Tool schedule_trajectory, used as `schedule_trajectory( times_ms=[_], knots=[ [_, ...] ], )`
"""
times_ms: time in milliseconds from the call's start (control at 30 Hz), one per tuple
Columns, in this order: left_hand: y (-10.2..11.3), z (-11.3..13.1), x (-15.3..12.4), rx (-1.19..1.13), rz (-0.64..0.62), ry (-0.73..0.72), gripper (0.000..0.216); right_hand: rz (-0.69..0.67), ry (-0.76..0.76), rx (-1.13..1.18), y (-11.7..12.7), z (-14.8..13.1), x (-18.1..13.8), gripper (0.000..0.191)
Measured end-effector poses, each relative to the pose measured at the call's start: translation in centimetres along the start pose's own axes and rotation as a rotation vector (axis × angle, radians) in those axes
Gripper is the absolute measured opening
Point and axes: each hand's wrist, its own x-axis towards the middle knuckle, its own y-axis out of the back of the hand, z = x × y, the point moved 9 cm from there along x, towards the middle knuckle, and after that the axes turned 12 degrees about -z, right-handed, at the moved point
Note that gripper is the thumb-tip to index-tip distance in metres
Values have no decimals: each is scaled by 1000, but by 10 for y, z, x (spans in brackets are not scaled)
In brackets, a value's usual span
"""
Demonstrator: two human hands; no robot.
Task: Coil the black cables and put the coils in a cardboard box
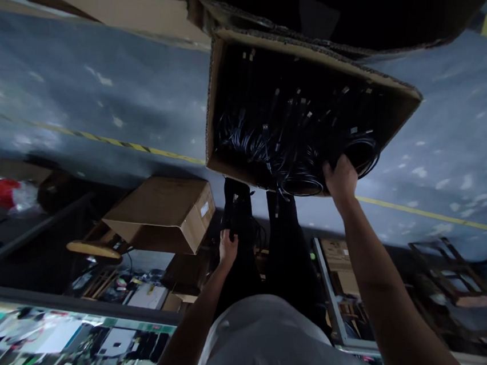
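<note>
An open cardboard box point(216, 105) on the grey floor holds several coiled black cables point(273, 145) with metal plugs. My right hand point(341, 177) reaches over the box's near corner, its fingers closed round a coil of black cable point(365, 151). My left hand point(227, 247) is lower down, against my dark trouser leg point(241, 211), with fingers curled on something black that I cannot make out. My white shirt point(271, 346) fills the bottom of the view.
A closed brown carton point(158, 211) sits left of my legs. A yellow-black line point(101, 139) runs across the floor. Another large cardboard box point(113, 12) lies beyond. A cluttered shelf point(60, 337) and a metal frame point(328, 288) are nearby; a red bag point(4, 191) lies at the left.
</note>
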Motion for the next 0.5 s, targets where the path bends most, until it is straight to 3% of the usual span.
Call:
schedule_trajectory(
  times_ms=[100, 200, 333, 500],
  knots=[
    [-3, -2, -1, -29, 8, 8, 10, 3, 38, 250, 37, 4, 15, 33],
    [-11, -3, -3, -64, 10, 18, 10, -101, 43, 472, 57, 5, 34, 24],
    [-24, -1, -8, -111, 4, 28, 10, -255, 64, 536, 51, -1, 49, 19],
    [-29, 7, -15, -157, 22, 12, 9, -229, 120, 496, 34, 0, 60, 23]
  ],
)
